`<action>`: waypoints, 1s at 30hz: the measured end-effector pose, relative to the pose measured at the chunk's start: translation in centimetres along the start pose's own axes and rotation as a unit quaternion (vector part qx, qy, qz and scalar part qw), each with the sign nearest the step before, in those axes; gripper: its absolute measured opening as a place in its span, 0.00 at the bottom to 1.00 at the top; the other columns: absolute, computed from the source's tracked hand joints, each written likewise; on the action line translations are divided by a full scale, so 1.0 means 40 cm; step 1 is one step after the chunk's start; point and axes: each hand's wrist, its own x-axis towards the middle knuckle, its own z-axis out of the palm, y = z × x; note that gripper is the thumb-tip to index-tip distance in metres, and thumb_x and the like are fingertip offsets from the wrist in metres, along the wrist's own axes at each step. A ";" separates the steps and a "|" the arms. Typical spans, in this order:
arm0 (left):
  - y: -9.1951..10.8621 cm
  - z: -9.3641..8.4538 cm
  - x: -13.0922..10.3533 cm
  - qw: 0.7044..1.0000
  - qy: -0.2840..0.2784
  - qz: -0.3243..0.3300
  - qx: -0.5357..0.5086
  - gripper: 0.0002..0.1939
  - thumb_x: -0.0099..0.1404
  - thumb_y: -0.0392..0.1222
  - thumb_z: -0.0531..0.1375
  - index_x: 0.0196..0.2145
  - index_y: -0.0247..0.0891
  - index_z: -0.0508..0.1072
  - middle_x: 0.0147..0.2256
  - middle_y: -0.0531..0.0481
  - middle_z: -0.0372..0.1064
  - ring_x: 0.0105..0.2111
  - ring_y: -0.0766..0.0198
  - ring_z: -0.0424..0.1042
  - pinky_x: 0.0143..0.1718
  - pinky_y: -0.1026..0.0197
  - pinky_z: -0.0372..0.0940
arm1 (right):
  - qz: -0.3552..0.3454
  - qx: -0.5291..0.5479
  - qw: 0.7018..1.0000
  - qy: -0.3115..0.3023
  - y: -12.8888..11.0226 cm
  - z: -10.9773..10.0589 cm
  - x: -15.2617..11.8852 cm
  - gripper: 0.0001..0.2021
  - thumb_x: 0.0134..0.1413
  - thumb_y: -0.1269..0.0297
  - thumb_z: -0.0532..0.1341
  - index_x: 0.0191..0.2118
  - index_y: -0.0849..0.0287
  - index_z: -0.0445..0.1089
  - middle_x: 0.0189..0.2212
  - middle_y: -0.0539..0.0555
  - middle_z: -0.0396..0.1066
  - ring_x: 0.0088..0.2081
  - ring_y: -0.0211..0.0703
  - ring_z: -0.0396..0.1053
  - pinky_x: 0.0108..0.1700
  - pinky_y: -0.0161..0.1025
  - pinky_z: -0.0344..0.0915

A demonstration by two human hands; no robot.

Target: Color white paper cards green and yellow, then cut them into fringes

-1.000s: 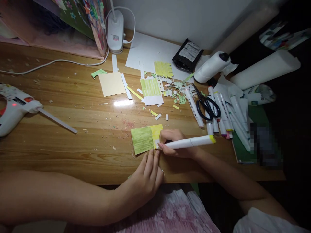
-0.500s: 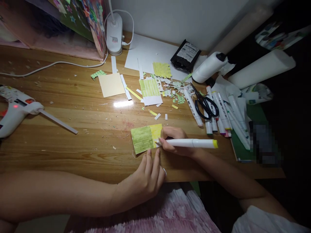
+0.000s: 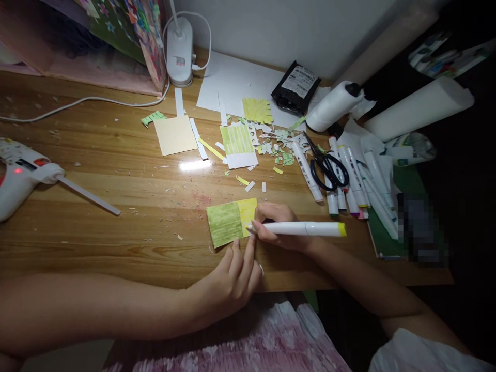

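Observation:
A small paper card [image 3: 225, 225] lies near the table's front edge, coloured green on its left part and yellow on its right. My right hand [image 3: 277, 222] is closed around a white marker [image 3: 302, 228] with a yellow end. The marker's tip rests on the card's yellow part, and its yellow end points right. Fingers stretched out, my left hand [image 3: 238, 271] touches the card's lower edge with its fingertips. Part of the card's right end is hidden behind my right hand.
Paper scraps [image 3: 277, 147] and a half-coloured card [image 3: 238, 147] lie beyond. Black scissors [image 3: 329, 168] rest on several markers [image 3: 354, 175] at the right. A glue gun [image 3: 31, 170] stands at the left, and a white lamp base [image 3: 180, 57] at the back.
The view has shifted slightly, so most things sit a little further left. Both hands keep nearly the same places at the card, with the marker still on the yellow part.

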 end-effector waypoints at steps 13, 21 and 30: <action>-0.002 -0.003 0.002 1.000 -0.001 0.016 0.024 0.12 0.66 0.41 0.51 0.38 0.28 0.67 0.47 0.33 0.69 0.41 0.49 0.73 0.39 0.54 0.66 | 0.023 -0.004 1.000 -0.001 -0.004 -0.002 0.009 0.12 0.52 0.67 0.55 0.20 0.58 0.54 0.18 0.45 0.54 0.20 0.33 0.52 0.23 0.32 0.49; -0.003 0.004 -0.006 1.000 -0.015 0.018 0.002 0.12 0.66 0.41 0.51 0.40 0.27 0.66 0.50 0.30 0.66 0.43 0.48 0.72 0.44 0.52 0.64 | 0.016 -0.004 1.000 0.015 -0.004 0.000 0.002 0.13 0.53 0.67 0.56 0.20 0.58 0.56 0.17 0.45 0.55 0.21 0.33 0.54 0.25 0.32 0.50; -0.014 0.001 0.000 0.995 -0.047 -0.072 -0.048 0.04 0.62 0.34 0.54 0.35 0.30 0.65 0.55 0.25 0.58 0.45 0.49 0.70 0.38 0.55 0.65 | 0.156 0.100 0.953 0.238 -0.022 -0.065 0.001 0.09 0.50 0.60 0.64 0.34 0.57 0.65 0.28 0.49 0.66 0.27 0.37 0.63 0.27 0.32 0.59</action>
